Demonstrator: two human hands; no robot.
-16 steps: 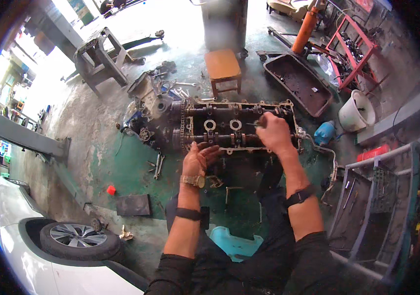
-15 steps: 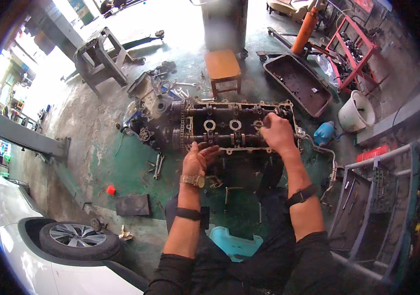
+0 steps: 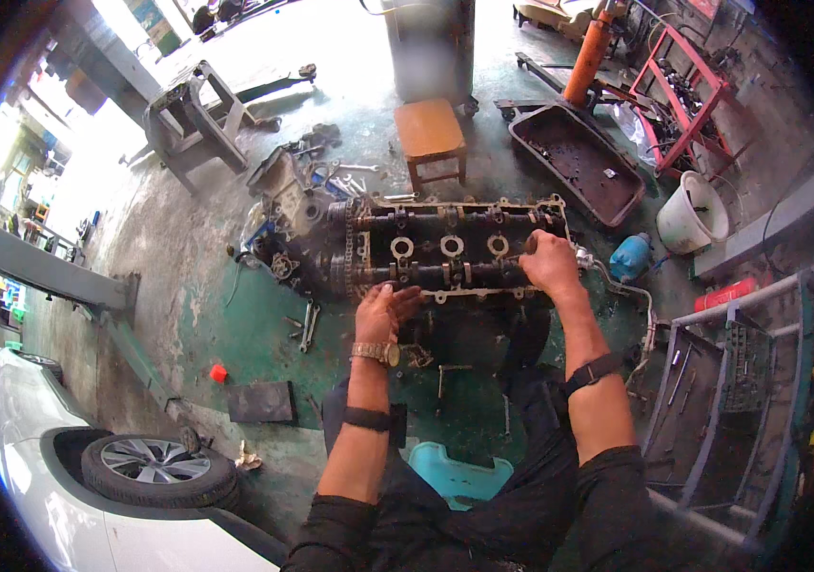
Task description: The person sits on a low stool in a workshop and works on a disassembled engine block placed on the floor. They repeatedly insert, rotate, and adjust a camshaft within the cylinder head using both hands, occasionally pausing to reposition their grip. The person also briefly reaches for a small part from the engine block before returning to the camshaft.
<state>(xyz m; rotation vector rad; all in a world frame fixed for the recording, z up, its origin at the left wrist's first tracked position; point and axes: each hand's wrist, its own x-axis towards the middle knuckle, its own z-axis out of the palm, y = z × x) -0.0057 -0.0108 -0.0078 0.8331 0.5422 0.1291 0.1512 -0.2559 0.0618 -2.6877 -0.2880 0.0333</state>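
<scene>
An engine [image 3: 478, 219] lies in front of me with its top uncovered, showing two long dark camshafts, round pale-rimmed openings between them and a timing chain [image 3: 351, 250] at the left end. My left hand [image 3: 385, 311], with a watch on the wrist, rests at the engine's near edge by the chain end. Its fingers stretch to the right, holding nothing I can see. Over the right end of the near camshaft [image 3: 478, 274] is my right hand [image 3: 552, 265], its fingers curled together; whatever is between them is hidden.
Wrenches [image 3: 309, 324] lie on the floor left of the engine. Beyond it are a wooden stool [image 3: 429, 129] and a black drain tray [image 3: 583, 167]. A white bucket [image 3: 691, 217], a blue jug [image 3: 630, 257] and a metal rack [image 3: 702, 381] are at right; a white car [image 3: 64, 458] stands lower left.
My right hand has shifted slightly toward me and to the right, from between the camshafts to the near one. My left hand has barely moved.
</scene>
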